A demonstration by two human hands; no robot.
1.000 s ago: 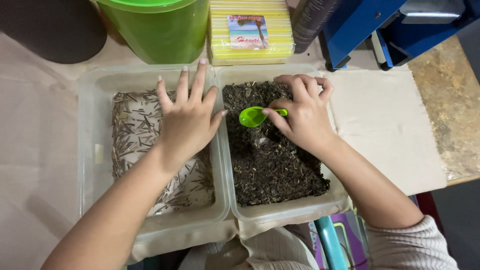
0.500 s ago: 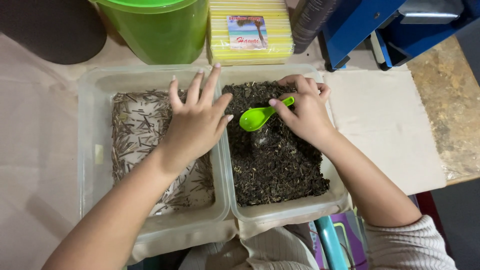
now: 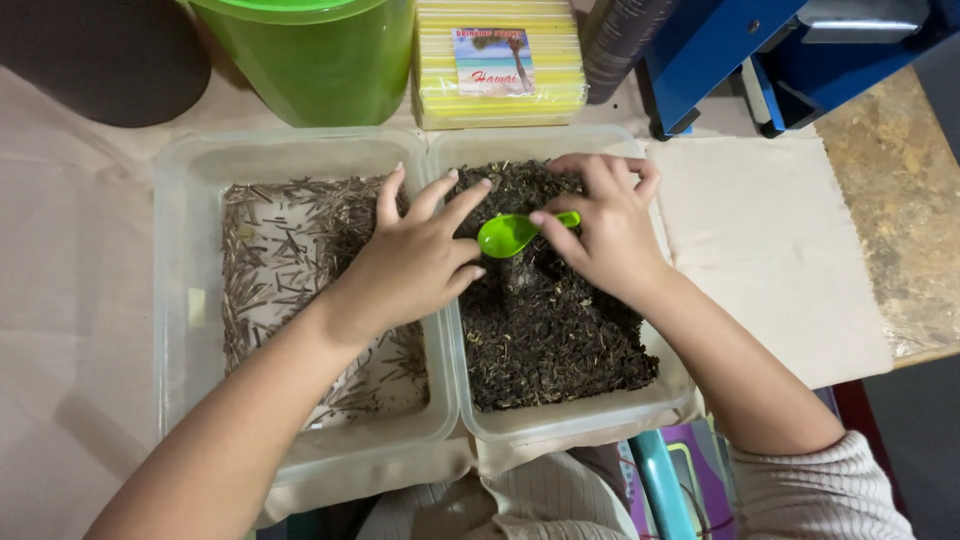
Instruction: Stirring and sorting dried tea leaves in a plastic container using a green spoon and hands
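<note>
**Two hands working over twin plastic tubs**

The right hand (image 3: 605,235) is pinching the handle of a small bright-green plastic scoop (image 3: 512,233) between thumb and fingers, its bowl pointing toward nine o'clock and hanging just above the dark, crumbly dried leaf material (image 3: 545,330) that is filling the clear plastic tub on the right (image 3: 590,415). The left hand (image 3: 415,260) is lying open, gripping nothing, fingers spreading toward one o'clock; its palm is resting across the shared rims of the two tubs, and its fingertips are reaching over the dark material, just beside the scoop's bowl.

At nine o'clock from the scoop, the clear plastic tub on the left (image 3: 190,300) is holding a thin scatter of pale, needle-like dried stalks (image 3: 285,250), with bare bottom showing through. At twelve o'clock from the tubs, a green plastic bucket (image 3: 310,60) is standing beside a yellow box of drinking straws (image 3: 500,65). At one to two o'clock, a blue metal frame (image 3: 720,50) is sitting at the edge of a beige cloth (image 3: 770,240) that is covering the table at three o'clock of the right tub.
</note>
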